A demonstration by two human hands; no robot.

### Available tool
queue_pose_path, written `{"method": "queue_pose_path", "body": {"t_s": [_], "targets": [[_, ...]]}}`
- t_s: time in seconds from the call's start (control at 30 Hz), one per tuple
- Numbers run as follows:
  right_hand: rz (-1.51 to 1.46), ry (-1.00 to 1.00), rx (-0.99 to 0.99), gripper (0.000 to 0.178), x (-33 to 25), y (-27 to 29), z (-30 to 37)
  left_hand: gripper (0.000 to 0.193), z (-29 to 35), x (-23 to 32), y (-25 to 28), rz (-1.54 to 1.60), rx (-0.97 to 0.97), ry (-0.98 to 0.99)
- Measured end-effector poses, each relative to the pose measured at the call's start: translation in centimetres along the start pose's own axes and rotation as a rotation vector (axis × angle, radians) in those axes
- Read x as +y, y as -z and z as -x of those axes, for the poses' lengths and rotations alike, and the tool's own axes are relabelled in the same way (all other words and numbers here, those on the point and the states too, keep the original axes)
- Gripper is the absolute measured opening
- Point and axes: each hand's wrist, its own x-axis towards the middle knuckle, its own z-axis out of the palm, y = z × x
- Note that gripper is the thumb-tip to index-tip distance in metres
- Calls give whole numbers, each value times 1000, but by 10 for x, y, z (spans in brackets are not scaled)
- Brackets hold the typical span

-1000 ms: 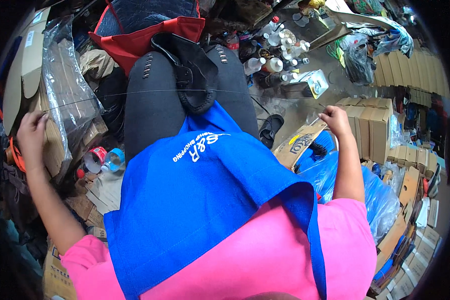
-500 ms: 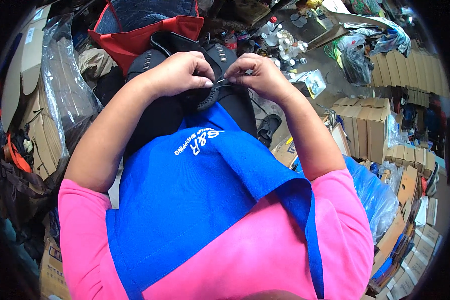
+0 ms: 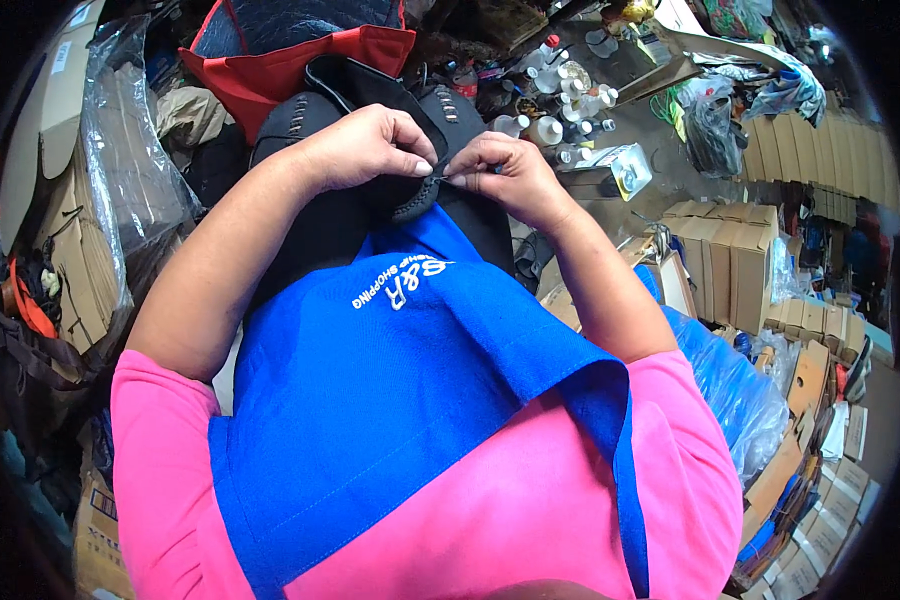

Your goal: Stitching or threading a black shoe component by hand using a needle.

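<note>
A black leather shoe (image 3: pixel 413 208) lies on my lap, with a ridge of thick stitching along the end nearest me. Its raised black back part (image 3: pixel 372 84) stands up beyond my hands. My left hand (image 3: pixel 370 148) is closed at the stitched edge, thumb and fingers gripping the leather. Close beside it my right hand (image 3: pixel 512 178) pinches a thin needle or thread against the same edge; at this size I cannot tell which. My fingertips hide part of the seam. A blue apron (image 3: pixel 370 400) covers my lap below the shoe.
Beyond my knees stands a red bag (image 3: pixel 360 45) with a silvery lining. White bottles (image 3: pixel 547 130) and a clear plastic container (image 3: pixel 625 172) are on the floor ahead. Cardboard boxes (image 3: pixel 725 262) stack up at right, beside blue plastic wrapping (image 3: pixel 725 365). Plastic-wrapped cardboard (image 3: pixel 130 180) is at left.
My right hand has moved slightly left and down, bringing its fingertips closer to the shoe's edge and my left hand. The thin shiny strand between the hands shows less now. My left hand keeps its hold.
</note>
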Motion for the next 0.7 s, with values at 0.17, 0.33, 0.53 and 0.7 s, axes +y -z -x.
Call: {"method": "queue_pose_path", "body": {"t_s": [0.17,0.33,0.53,0.7], "targets": [[25,-29,33,14,-1,1,6,22,2,1,-1,22,7,5],[53,-37,21,15,-4,0,5,22,1,-1,-2,23,8,2],[76,-58,23,14,-7,-4,6,22,1,-1,-3,-8,6,2],[271,47,92,12,-13,-11,14,26,2,6,4,-42,-94,-6]]}}
